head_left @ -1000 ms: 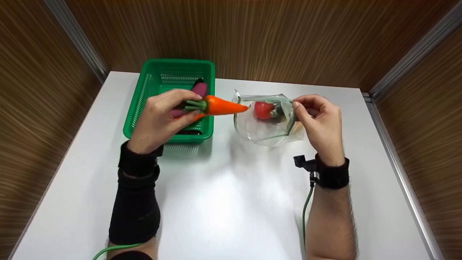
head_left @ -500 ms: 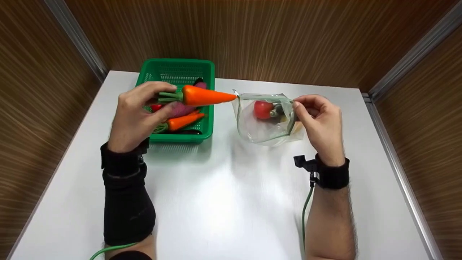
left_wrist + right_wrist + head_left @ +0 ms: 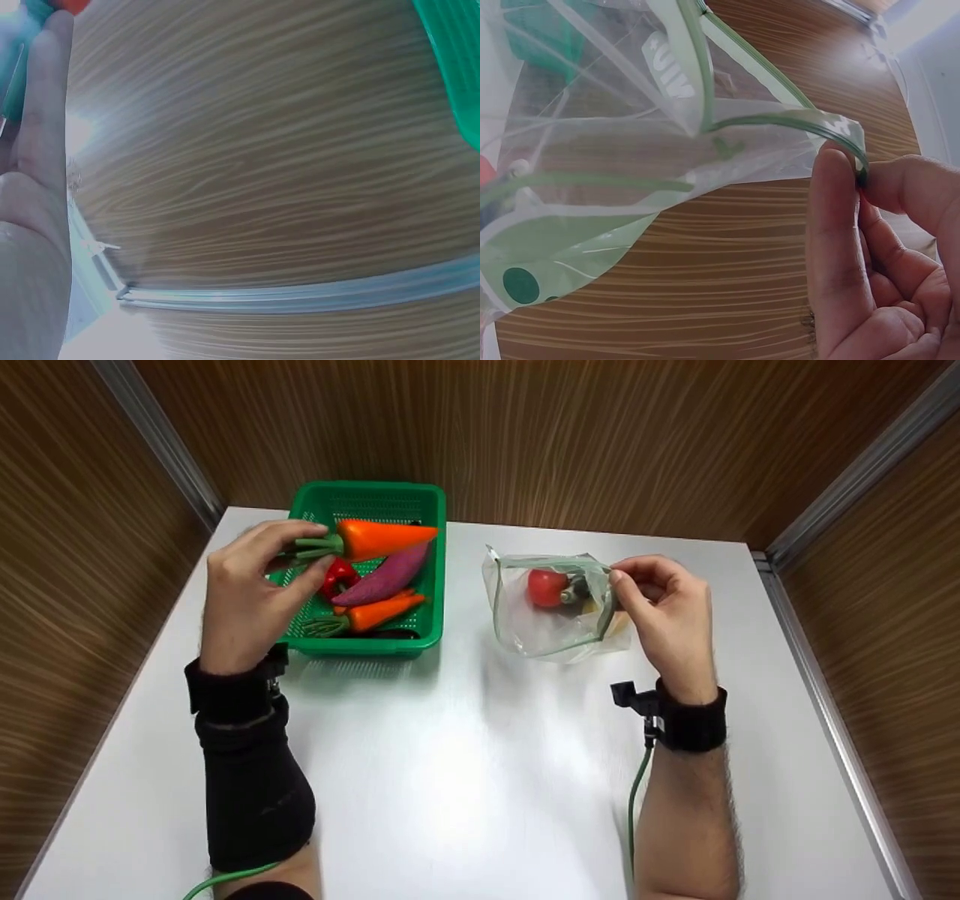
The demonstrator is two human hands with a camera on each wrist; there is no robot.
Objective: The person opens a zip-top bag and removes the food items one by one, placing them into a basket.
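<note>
The left hand (image 3: 244, 600) grips a toy carrot (image 3: 379, 538) by its green stalk, fingers and thumb curled round the stalk. The carrot is held level above the far part of the green basket (image 3: 431, 506), tip pointing toward the bag but well apart from it.

The right hand (image 3: 664, 611) pinches the zip rim of a clear zip-lock bag (image 3: 540, 626) between thumb and forefinger. The right wrist view shows the green zip strip clamped at the fingertips (image 3: 832, 195) and the mouth held apart. The bag's lower part rests on the white table (image 3: 465, 780), just right of the basket.

Inside the bag lies a red tomato (image 3: 546, 587), with a darker item beside it that is too unclear to identify.

In the basket lie a second carrot (image 3: 375, 613), a purple sweet potato (image 3: 390, 576) and a red pepper (image 3: 337, 576).

Judged progress: bagging is partly complete. At least one item is in the bag; the held carrot is not yet in, and three items are left in the basket.
</note>
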